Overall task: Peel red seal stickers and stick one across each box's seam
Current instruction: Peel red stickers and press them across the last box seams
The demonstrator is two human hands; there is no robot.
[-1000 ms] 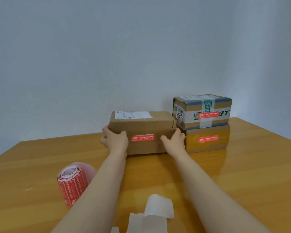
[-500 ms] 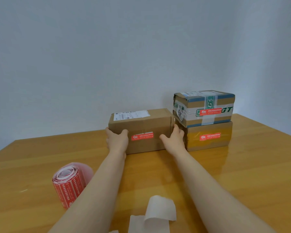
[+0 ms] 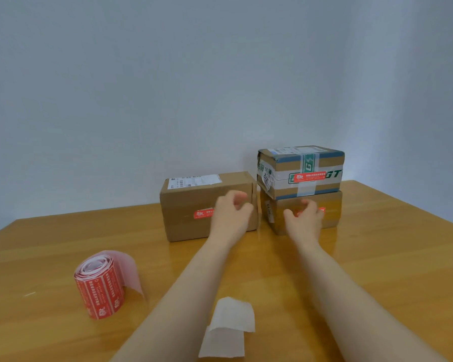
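- A plain brown box [image 3: 191,205] sits at 12 o'clock on the table [image 3: 377,257], with a red sticker [image 3: 202,213] on its near face.
- Just beside it, at 1 o'clock, two more boxes are stacked: a taped box [image 3: 285,163] with its own red seal [image 3: 309,176] on top of a yellowish box [image 3: 334,219], whose red label [image 3: 322,210] is mostly hidden.
- The left hand [image 3: 232,212] hangs before the plain box's right end, fingers loosely curled, holding nothing.
- The right hand [image 3: 305,218] hangs before the yellowish box, fingers loosely curled round nothing.
- The sticker roll [image 3: 100,291] stands at 8 o'clock.
- Curled backing paper [image 3: 228,327] lies at 6 o'clock between the forearms.
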